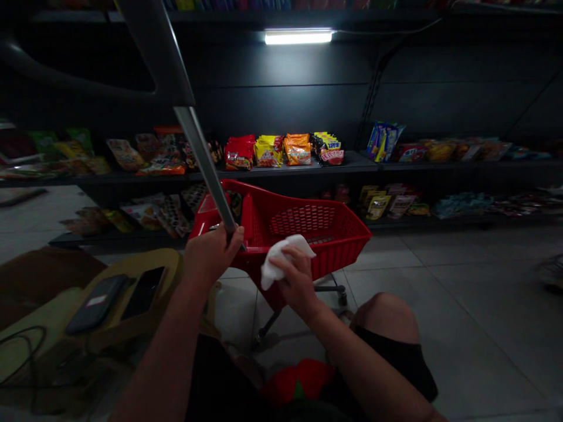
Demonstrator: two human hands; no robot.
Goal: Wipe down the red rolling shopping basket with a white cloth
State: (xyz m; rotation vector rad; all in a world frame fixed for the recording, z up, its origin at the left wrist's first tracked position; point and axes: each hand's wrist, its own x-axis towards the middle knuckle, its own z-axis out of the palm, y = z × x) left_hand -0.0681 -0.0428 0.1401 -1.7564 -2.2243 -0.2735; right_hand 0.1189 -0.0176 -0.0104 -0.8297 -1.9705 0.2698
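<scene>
My left hand is closed around the lower end of a grey metal handle bar that rises up and to the left from a red plastic shopping cart. My right hand grips a crumpled white cloth and presses it against the near rim of the cart basket. The basket stands on small wheels on the tiled floor, right in front of my bent knee.
Dark store shelves with bright snack packets run across the back, with a lit lamp above. A tan bag holding a dark phone lies at my left. Pale floor tiles stretch to the right.
</scene>
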